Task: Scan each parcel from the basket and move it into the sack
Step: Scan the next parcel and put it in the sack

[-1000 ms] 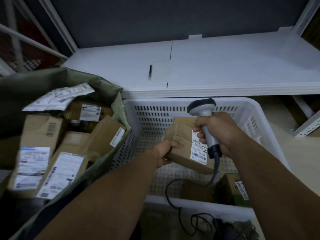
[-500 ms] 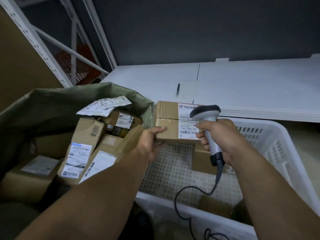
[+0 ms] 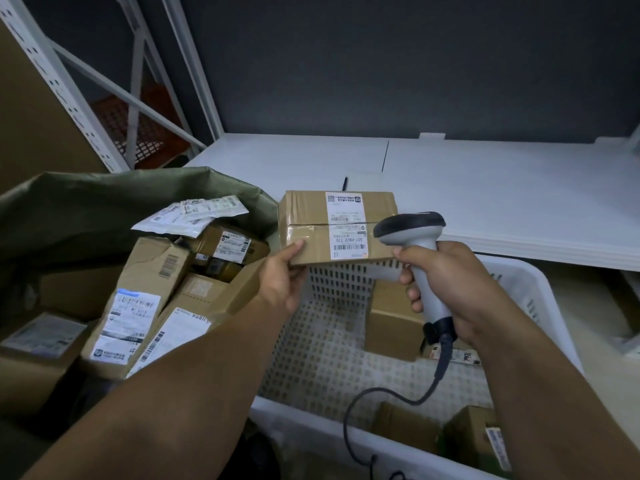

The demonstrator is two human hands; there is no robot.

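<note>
Pinched near-left corner of box [image 3: 308,216] w/ L hand [image 3: 280,282]: thumb on top, fingers curled under. Held it level, label up, above far-left corner of basket [image 3: 540,285], just beside rim of sack [image 3: 104,195]. Not in sack yet.

Wrapped R hand [image 3: 450,282] round grip of scanner [image 3: 408,226], fingers curled tight, index at front of grip. Held scanner head just beside box's right edge, overlapping it in view; couldn't tell if touching. Let cord [image 3: 360,403] loop down over basket's near wall.

Counted:
- 2 hands, both gripping, neither spread.
- 1 scanner, 1 box in hand.
- 3 more boxes in basket: 1 mid [image 3: 391,323], 2 by near wall [image 3: 405,424], [image 3: 474,431]; plus a labelled bit behind cord, too hidden to identify.
- In sack: at least 5 brown boxes, e.g. tall one [image 3: 149,268] leaning; exact no. unclear, pile overlapped.
- 2 white mailers [image 3: 194,213] on top of pile.
- 1 pen [image 3: 345,183] on white shelf [image 3: 502,188] behind basket.
</note>
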